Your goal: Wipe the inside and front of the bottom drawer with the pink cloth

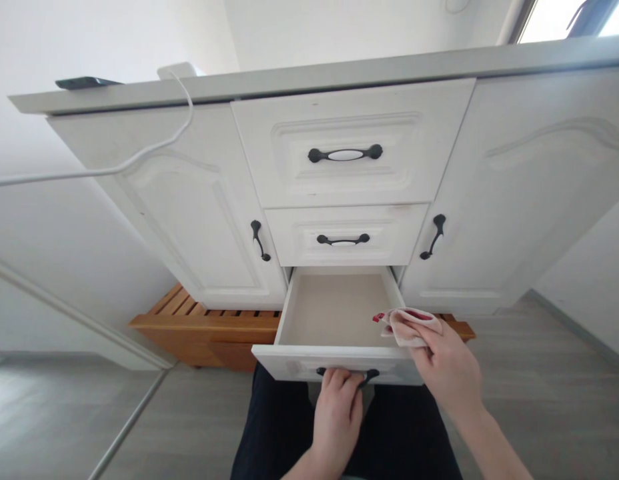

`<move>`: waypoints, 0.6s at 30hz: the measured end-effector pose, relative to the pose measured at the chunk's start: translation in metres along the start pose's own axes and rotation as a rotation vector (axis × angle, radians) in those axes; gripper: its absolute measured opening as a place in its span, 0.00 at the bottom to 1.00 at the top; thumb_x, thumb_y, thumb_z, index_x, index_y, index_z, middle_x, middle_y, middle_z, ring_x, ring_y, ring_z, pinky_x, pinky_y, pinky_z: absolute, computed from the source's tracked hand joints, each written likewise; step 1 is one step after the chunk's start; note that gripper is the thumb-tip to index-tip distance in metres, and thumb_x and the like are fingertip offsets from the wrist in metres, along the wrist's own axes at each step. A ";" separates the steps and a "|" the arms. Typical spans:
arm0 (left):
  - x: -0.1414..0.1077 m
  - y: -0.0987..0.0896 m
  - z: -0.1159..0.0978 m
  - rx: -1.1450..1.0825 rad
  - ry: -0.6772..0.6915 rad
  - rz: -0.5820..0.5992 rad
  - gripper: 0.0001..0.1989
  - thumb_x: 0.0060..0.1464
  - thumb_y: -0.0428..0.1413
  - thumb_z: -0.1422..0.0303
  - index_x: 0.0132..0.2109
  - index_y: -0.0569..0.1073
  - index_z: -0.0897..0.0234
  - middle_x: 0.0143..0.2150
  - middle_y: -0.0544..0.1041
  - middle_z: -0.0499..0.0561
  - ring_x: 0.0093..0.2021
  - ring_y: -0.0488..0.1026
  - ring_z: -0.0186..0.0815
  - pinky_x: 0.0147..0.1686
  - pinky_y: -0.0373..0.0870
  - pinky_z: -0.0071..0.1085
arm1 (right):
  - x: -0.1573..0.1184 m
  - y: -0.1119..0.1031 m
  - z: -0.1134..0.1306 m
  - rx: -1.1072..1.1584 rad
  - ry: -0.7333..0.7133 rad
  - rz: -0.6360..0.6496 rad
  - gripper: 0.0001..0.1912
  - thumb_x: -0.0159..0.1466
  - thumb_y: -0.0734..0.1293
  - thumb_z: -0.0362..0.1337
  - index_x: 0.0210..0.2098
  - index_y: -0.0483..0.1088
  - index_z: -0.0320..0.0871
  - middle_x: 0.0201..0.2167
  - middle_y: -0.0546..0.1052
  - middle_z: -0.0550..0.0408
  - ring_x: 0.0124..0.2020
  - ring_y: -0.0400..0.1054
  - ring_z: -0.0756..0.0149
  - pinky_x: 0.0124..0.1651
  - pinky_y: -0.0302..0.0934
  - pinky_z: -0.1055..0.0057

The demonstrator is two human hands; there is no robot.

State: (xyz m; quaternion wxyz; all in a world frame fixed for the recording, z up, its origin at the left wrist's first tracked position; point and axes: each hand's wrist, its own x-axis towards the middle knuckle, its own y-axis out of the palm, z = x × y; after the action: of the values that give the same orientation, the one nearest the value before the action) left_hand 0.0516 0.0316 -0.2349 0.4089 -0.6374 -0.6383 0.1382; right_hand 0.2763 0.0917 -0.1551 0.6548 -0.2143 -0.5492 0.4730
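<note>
The bottom drawer (339, 307) of a white cabinet is pulled out, and no object shows inside it. My left hand (338, 407) has its fingers wrapped round the black handle (370, 377) on the drawer's front. In my right hand (449, 363) is a bunched pink cloth (407, 325) with red parts, held over the drawer's right side near the front corner. Above, the middle drawer (384, 250) and the top drawer (349, 183) are closed.
Cabinet doors with black handles flank the drawers. A slatted wooden bench (209, 327) lies low behind the open drawer. On the countertop (289, 80) are a dark flat object (84, 83) and a white item with a cable (139, 157) stretching left. My legs are beneath the drawer.
</note>
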 end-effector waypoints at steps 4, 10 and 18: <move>0.005 -0.001 0.003 -0.017 0.008 -0.003 0.17 0.59 0.52 0.81 0.46 0.79 0.57 0.42 0.79 0.52 0.46 0.75 0.43 0.47 0.79 0.45 | -0.001 -0.002 0.002 0.018 0.002 0.015 0.18 0.70 0.62 0.38 0.55 0.77 0.50 0.49 0.78 0.48 0.50 0.72 0.55 0.57 0.69 0.57; -0.002 -0.004 0.024 0.090 0.199 0.054 0.25 0.57 0.51 0.80 0.59 0.74 0.56 0.47 0.80 0.52 0.49 0.76 0.39 0.52 0.79 0.36 | 0.001 -0.007 -0.004 0.145 0.031 0.158 0.20 0.69 0.61 0.39 0.56 0.76 0.53 0.53 0.78 0.48 0.55 0.71 0.53 0.60 0.67 0.50; 0.007 0.018 0.051 0.257 0.501 -0.359 0.20 0.64 0.46 0.74 0.52 0.80 0.58 0.39 0.85 0.45 0.40 0.79 0.34 0.42 0.76 0.28 | 0.105 -0.008 0.010 0.780 0.026 0.835 0.18 0.70 0.61 0.43 0.51 0.80 0.52 0.61 0.73 0.51 0.59 0.71 0.56 0.60 0.68 0.57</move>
State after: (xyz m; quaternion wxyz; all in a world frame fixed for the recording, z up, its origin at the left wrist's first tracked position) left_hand 0.0297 0.0582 -0.2771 0.6480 -0.4722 -0.5974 -0.0177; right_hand 0.2649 0.1750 -0.0912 0.4497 -0.1614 -0.1945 0.8567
